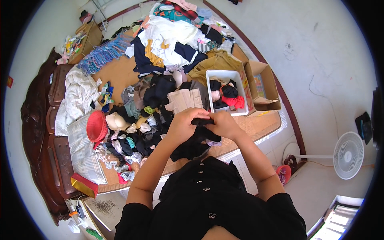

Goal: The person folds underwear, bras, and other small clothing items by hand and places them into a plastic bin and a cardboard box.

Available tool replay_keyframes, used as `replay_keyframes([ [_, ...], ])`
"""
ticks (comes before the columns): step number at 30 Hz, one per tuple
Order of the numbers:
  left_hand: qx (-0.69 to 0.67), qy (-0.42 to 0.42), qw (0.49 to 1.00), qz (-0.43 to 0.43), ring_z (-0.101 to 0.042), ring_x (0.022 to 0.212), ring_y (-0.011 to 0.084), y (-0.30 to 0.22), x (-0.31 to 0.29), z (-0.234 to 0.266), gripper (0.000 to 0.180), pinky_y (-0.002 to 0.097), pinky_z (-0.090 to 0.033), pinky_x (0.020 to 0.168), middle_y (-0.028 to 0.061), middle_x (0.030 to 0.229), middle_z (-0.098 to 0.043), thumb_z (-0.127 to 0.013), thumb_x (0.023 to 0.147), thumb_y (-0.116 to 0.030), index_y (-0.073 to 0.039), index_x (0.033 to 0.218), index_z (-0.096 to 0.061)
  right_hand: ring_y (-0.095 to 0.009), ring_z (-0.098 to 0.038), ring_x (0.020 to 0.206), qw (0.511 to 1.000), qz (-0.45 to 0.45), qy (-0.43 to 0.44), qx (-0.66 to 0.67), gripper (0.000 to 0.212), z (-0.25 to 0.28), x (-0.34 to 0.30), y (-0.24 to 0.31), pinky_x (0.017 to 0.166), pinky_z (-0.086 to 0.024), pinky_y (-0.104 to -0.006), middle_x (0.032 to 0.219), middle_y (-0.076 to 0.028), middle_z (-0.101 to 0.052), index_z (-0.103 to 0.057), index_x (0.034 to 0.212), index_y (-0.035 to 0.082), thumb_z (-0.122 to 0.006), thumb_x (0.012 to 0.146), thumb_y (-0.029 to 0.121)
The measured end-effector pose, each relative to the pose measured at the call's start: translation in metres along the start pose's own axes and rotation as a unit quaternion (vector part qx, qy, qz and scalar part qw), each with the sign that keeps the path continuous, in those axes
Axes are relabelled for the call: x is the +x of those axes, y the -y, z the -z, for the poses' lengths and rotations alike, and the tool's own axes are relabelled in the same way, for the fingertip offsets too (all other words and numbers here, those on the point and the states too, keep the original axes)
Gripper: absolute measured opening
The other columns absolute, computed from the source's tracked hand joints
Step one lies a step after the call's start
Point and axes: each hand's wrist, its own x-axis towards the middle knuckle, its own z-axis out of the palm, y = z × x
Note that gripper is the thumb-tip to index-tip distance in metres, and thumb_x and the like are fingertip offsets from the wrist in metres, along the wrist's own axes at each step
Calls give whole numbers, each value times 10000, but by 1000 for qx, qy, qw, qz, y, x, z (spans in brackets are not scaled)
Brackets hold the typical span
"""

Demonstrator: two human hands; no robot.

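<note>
Above near edge of brown mat [260, 127], head view: L hand [186, 124] and R hand [225, 124] meet at a blk garment [203, 122], fingers of both curled in and apparently pinching its upper part; exact fingertip contact partly hidden. Garment sits btwn hands, beyond the wearer's blk shirt [200, 212]; lower outline merges w/ dark cloth [191, 147] beneath, can't tell where it ends. Progress (est.): early. Done, as far as visible: several small pcs., mostly blk + red, lie loosely in white bin [224, 74], beside open carton [269, 105]; beige garment [185, 100] lies flat just past hands. Left: blk garment, not yet set down; mixed small-clothes pile [132, 142] near red basket [96, 126], jumbled; big white/navy heap [174, 32] at far end, also loose. Most pcs. prob. unhandled.
</note>
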Motion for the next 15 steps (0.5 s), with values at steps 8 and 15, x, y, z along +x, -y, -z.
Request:
replay_keyframes([
  [8, 168, -118, 973, -104, -637, 861, 278, 16, -15, -23, 402, 328, -505, 753, 127, 949, -654, -562, 639, 99, -45, 1006, -638, -117, -581, 662, 874, -210, -92, 428, 344, -19, 8, -7, 546, -459, -241, 828, -85, -631, -582, 1080, 10, -487, 755, -44],
  [15, 150, -92, 978, -109, -582, 1004, 296, 10, -25, -26, 459, 343, -472, 858, 136, 1187, -568, -635, 708, -6, -55, 1159, -570, -146, -596, 694, 721, -234, -94, 646, 332, -14, 2, -11, 569, -501, -239, 899, -79, -607, -556, 1078, 32, -468, 760, -2],
])
